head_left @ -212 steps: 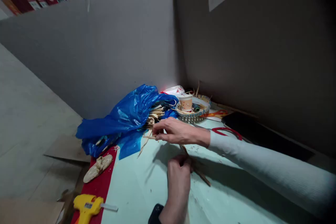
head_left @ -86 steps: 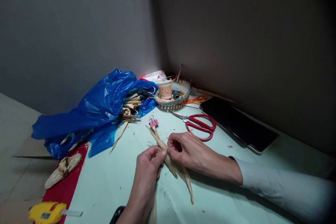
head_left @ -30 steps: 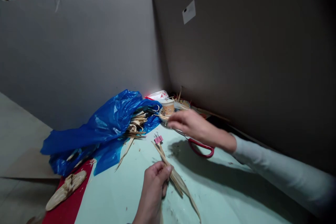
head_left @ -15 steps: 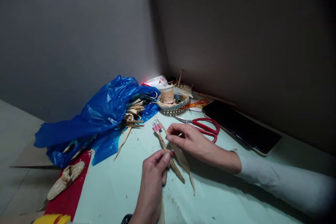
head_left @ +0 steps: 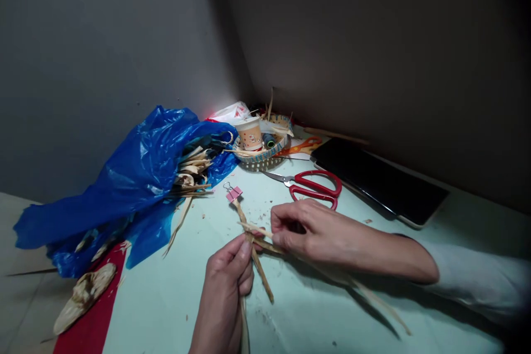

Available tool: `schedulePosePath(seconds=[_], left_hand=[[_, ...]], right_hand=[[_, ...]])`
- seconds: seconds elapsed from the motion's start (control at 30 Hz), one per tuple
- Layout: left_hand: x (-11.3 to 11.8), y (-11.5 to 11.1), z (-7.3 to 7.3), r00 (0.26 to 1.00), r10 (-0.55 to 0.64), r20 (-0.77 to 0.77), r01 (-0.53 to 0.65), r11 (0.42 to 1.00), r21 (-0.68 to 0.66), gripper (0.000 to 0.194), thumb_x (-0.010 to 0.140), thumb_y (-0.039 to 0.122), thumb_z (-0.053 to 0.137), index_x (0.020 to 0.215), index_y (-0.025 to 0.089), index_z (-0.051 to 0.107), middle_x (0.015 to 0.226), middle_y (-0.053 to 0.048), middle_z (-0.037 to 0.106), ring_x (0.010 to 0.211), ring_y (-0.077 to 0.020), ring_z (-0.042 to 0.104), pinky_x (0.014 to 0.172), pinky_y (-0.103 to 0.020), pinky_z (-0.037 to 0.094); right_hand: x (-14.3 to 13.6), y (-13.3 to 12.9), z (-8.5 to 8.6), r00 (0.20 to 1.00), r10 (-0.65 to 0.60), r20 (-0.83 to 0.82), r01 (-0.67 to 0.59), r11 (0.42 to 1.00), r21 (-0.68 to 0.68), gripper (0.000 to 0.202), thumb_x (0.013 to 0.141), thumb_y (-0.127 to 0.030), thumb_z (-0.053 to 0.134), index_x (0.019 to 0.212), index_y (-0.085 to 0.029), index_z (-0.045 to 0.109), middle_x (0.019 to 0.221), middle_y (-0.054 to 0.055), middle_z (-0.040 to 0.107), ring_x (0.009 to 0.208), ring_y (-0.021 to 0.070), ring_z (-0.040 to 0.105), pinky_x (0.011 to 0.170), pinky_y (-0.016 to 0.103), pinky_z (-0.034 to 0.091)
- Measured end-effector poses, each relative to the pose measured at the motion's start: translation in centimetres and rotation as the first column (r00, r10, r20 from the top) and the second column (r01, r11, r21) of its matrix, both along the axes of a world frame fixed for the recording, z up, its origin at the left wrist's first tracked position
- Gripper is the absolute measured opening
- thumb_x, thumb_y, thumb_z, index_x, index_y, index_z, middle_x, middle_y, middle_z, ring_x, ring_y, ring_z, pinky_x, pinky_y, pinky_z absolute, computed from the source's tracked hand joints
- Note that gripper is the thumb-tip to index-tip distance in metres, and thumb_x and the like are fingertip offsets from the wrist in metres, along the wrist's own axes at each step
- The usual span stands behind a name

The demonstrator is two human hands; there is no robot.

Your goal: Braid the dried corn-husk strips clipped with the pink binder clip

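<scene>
A braid of dried plant fibre (head_left: 239, 211) runs from a pink binder clip (head_left: 234, 194) down to my left hand (head_left: 230, 265). That hand is closed, thumb and fingers pinching the braid where its strands part. One loose strand (head_left: 263, 276) points down and to the right below the pinch. Between the fingertips of my right hand (head_left: 309, 229) is a pale fibre strip (head_left: 257, 229), its tip lying across the braid. The strip's long tail (head_left: 381, 305) trails out to the lower right under the wrist. My right palm hides part of the strip.
Red-handled scissors (head_left: 307, 182) lie beyond my right hand, beside a black tablet-like device (head_left: 381, 180). A woven basket (head_left: 261, 163) holds a paper cup (head_left: 250, 135) and thread. A blue plastic bag (head_left: 136, 160) of dry strips is at left, above a woven sole-shaped piece (head_left: 85, 297).
My right hand has moved right and down, turning the pale strip from lengthwise to across the braid. The strands below my left hand have spread apart. The view has shifted slightly right.
</scene>
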State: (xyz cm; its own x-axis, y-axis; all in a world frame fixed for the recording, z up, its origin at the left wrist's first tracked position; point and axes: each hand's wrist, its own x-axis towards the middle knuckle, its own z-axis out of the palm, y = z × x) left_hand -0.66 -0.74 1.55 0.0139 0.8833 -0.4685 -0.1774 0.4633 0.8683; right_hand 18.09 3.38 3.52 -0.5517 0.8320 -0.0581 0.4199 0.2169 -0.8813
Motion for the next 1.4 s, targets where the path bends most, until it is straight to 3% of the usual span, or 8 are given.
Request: schedulePosePath(seconds=[0.2,0.33,0.7,0.87,1.07,1.4], left_hand=[[-0.3,0.0,0.1,0.999,0.009,0.039,-0.008,1.0,-0.028,0.041,0.073,0.039,0.077,0.103,0.011,0.074,0.057,0.01,0.019,0.05,-0.0044,0.007,0.041,-0.017,0.008],[-0.4,-0.1,-0.1,0.998,0.024,0.066,-0.022,1.0,-0.02,0.038,0.074,0.036,0.077,0.102,0.011,0.075,0.056,0.01,0.019,0.049,-0.004,0.007,0.041,-0.017,0.008],[0.2,-0.1,0.4,0.999,0.052,0.002,-0.052,0.999,-0.007,0.029,0.067,0.036,0.082,0.082,0.013,0.074,0.055,0.009,0.026,0.05,-0.0045,0.01,0.039,-0.017,0.008],[0.1,-0.2,0.4,0.997,0.056,0.051,-0.053,0.997,-0.047,0.031,0.07,0.033,0.08,0.091,0.011,0.074,0.056,0.011,0.017,0.05,-0.0049,0.005,0.04,-0.017,0.007],[0.0,-0.3,0.4,0.996,0.024,0.089,-0.019,0.999,-0.05,0.025,0.081,0.03,0.072,0.097,0.01,0.074,0.055,0.011,0.018,0.051,-0.0058,0.005,0.041,-0.017,0.009],[0.1,-0.4,0.4,0.999,0.022,0.049,-0.02,0.999,-0.041,0.029,0.085,0.032,0.067,0.104,0.011,0.073,0.053,0.011,0.018,0.05,-0.0064,0.005,0.041,-0.017,0.01]], right_hand=[[-0.4,-1.0,-0.8,0.99,0.012,0.142,-0.043,0.975,0.22,0.016,0.086,-0.019,0.049,0.07,-0.018,0.052,0.08,0.005,0.058,0.074,0.0165,0.051,0.066,0.028,0.035],[-0.3,-1.1,-1.8,0.981,-0.018,0.191,-0.037,0.958,0.284,0.011,0.082,-0.014,0.047,0.073,-0.019,0.05,0.072,0.002,0.055,0.066,0.0145,0.047,0.063,0.027,0.035],[0.0,-1.5,-0.4,0.966,0.059,0.251,-0.113,0.972,0.208,0.01,0.075,-0.012,0.047,0.07,-0.02,0.045,0.073,0.004,0.058,0.066,0.0162,0.051,0.061,0.028,0.036],[-0.3,-1.4,0.2,0.952,0.078,0.295,-0.136,0.974,0.181,0.009,0.072,-0.012,0.047,0.068,-0.019,0.046,0.069,0.005,0.058,0.065,0.0167,0.052,0.06,0.028,0.037],[-0.3,-1.4,1.2,0.918,0.109,0.382,-0.18,0.971,0.155,0.006,0.072,-0.015,0.044,0.07,-0.018,0.049,0.072,0.006,0.06,0.065,0.0165,0.054,0.061,0.027,0.038],[-0.6,-1.8,0.8,0.935,0.081,0.345,-0.152,0.971,0.183,0.015,0.073,-0.014,0.047,0.082,-0.016,0.058,0.083,0.009,0.062,0.071,0.0181,0.058,0.066,0.027,0.041]])
